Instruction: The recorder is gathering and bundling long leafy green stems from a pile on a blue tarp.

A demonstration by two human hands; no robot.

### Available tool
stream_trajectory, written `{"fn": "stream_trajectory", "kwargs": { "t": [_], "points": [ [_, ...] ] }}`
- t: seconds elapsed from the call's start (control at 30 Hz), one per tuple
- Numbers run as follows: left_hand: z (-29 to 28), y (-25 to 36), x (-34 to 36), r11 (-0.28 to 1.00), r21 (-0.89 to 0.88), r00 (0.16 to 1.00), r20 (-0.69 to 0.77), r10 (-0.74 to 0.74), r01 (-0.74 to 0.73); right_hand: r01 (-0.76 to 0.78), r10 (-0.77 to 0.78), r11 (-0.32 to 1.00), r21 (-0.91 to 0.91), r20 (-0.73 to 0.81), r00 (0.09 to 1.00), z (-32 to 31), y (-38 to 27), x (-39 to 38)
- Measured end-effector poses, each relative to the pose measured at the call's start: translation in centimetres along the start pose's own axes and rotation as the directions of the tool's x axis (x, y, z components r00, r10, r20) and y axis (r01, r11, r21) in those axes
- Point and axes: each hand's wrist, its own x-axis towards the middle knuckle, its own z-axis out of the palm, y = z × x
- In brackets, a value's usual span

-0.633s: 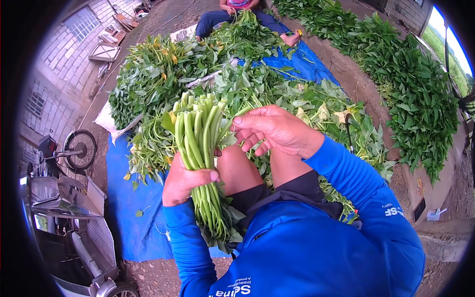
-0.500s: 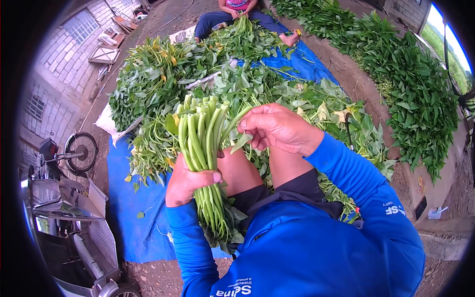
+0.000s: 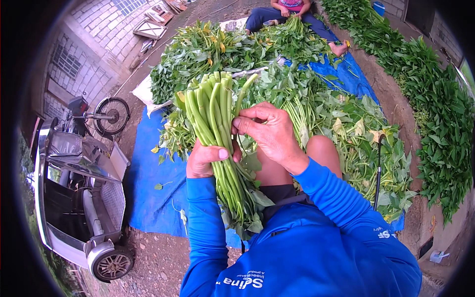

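My left hand [image 3: 208, 157] is wrapped around a thick bunch of water spinach [image 3: 210, 111]. The pale green cut stem ends point up and away from me, and the leaves hang down by my lap. At the right side of the bunch, my right hand [image 3: 269, 131] pinches a single stem [image 3: 244, 91] that leans outward from the others. The fingertips of that hand touch the bunch's edge, and its other fingers are curled. A large heap of loose water spinach [image 3: 297, 84] spreads in front of me, with some yellow leaves in it.
A blue tarp [image 3: 153, 198] lies beneath the heap. Another person [image 3: 292, 12] sits at the far end, handling greens. Leafy bunches [image 3: 401, 74] line the right side. A motorcycle with a sidecar [image 3: 84, 193] stands at left. A dark curved handle [image 3: 379, 168] rises at right.
My right hand has come closer to the bunch and lower on the stem, which stands more upright now. The view has shifted, so the scene sits further right. My left hand keeps its grip.
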Motion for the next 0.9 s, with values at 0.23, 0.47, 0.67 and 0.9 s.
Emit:
{"fn": "stream_trajectory", "kwargs": {
  "t": [0.23, 0.47, 0.67, 0.9],
  "points": [
    [-0.2, 1.2, -0.8, 0.995, -0.011, 0.991, -0.089, 0.096, -0.097, 0.067, -0.063, 0.984, -0.165, 0.026, 0.998, 0.4, -0.6, 2.2],
    [-3.8, 4.2, -1.7, 0.988, -0.086, 0.99, -0.054, 0.127, -0.131, 0.219, -0.228, 0.898, -0.382, 0.021, 0.973, -6.1, -9.0, 4.6],
    [-2.9, 7.0, -0.5, 0.969, -0.146, 0.976, 0.06, 0.211, -0.2, 0.123, -0.1, 0.95, -0.287, 0.092, 0.991, -8.7, -20.6, 3.8],
    [0.7, 6.5, 1.1, 0.955, -0.158, 0.964, 0.057, 0.261, -0.25, -0.07, 0.179, 0.975, -0.209, 0.564, 0.806, -3.7, -17.9, 4.1]
  ]
}}
